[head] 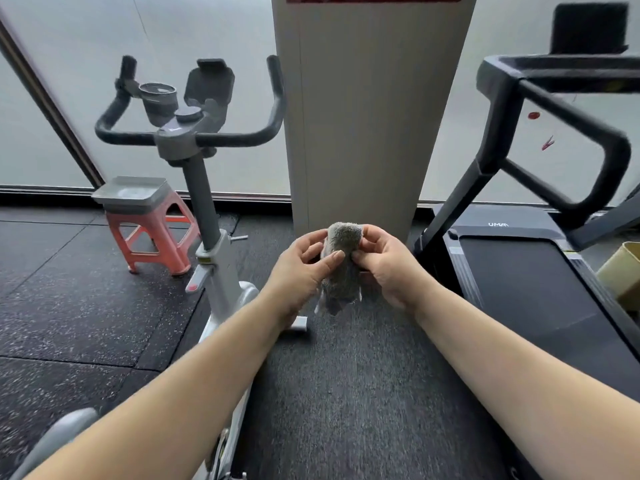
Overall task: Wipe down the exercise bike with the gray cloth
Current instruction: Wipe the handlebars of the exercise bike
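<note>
I hold a folded gray cloth [343,265] in front of me over the dark floor, and it seems to sit in a clear plastic wrapper. My left hand [304,268] pinches its left side with thumb and fingers. My right hand [384,265] grips its right side. The exercise bike [204,188] stands to the left: black handlebars, a gray cup holder and a tablet holder on top, a gray post, a white frame running down under my left forearm. Both hands are apart from the bike, to the right of its frame.
A pink stool [149,230] with a gray seat stands behind the bike by the frosted glass wall. A wide beige pillar [363,116] rises straight ahead. A black treadmill [540,244] fills the right side, with a yellow box [623,275] at its far edge.
</note>
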Demonstrator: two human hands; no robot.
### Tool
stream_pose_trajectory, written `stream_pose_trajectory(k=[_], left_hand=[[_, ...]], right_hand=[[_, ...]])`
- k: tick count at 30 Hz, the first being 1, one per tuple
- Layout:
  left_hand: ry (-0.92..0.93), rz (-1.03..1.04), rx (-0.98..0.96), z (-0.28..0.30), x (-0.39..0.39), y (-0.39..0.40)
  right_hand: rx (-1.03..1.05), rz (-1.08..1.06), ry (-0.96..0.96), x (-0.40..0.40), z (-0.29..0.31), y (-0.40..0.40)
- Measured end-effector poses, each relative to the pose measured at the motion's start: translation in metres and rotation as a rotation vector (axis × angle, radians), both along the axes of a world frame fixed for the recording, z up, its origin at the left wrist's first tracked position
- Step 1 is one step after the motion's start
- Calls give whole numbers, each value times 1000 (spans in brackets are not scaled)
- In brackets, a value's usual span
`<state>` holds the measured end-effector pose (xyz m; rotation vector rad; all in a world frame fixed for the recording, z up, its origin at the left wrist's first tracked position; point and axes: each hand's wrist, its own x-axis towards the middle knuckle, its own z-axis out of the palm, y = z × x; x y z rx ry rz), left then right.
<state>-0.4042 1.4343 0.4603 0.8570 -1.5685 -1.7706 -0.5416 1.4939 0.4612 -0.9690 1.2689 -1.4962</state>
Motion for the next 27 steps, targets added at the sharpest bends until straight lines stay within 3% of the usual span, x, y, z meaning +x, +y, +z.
stream_pose_trajectory(k=[3,5,9,13,19,24,27], left_hand=[[77,-16,96,4,-17,-29],[92,74,121,4,-29,-52],[107,326,66,6,-49,-107],[78,451,-53,17,-61,-161],[4,628,-71,38,-57,-242],[-128,731,-355,69,-52,-298],[-192,682,-479,80,-53,-341]], right_hand=[[-20,54,-68,-14,5,-36],[-16,58,3,-24,8,-65],[-21,66,207,-48,13,-125],[13,46,362,-88,20,-187],[28,40,400,-137,35,-278],[20,12,387,-150,46,-355],[11,0,378,-152,50,-397]])
